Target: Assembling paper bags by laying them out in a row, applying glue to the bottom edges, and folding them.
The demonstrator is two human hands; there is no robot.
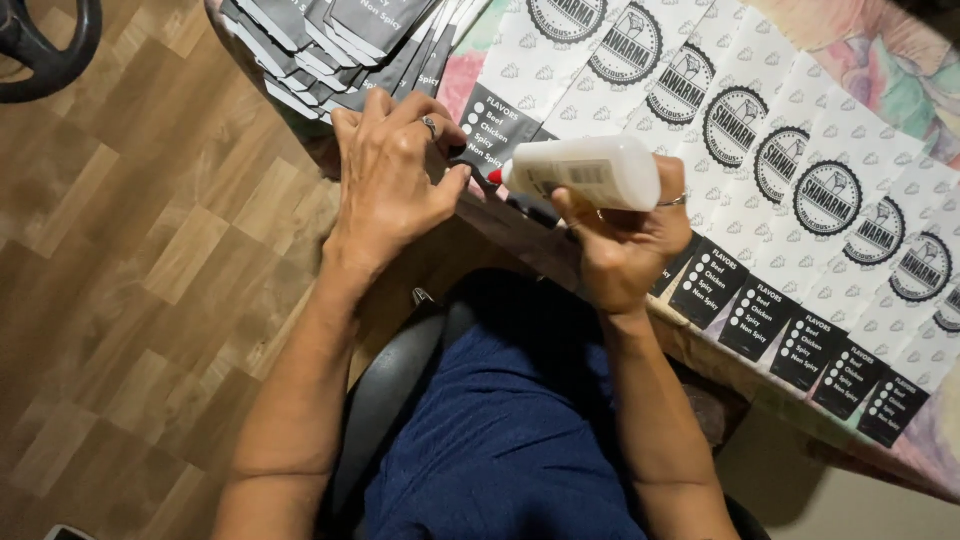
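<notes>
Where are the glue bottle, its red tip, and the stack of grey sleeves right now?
Glue bottle (590, 172), head view, on the middle of its white body.
Red tip (494, 177), head view, on the nozzle end.
Stack of grey sleeves (335, 35), head view, on the top sheets.

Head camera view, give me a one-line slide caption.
Right hand holds a white glue bottle while left hand presses a printed paper sleeve.

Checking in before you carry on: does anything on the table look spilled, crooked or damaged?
Nothing stands out. The printed paper sleeves lie in an even overlapping row, the grey stack is fanned but tidy, and no glue shows spilled around the white glue bottle in the right hand.
</notes>
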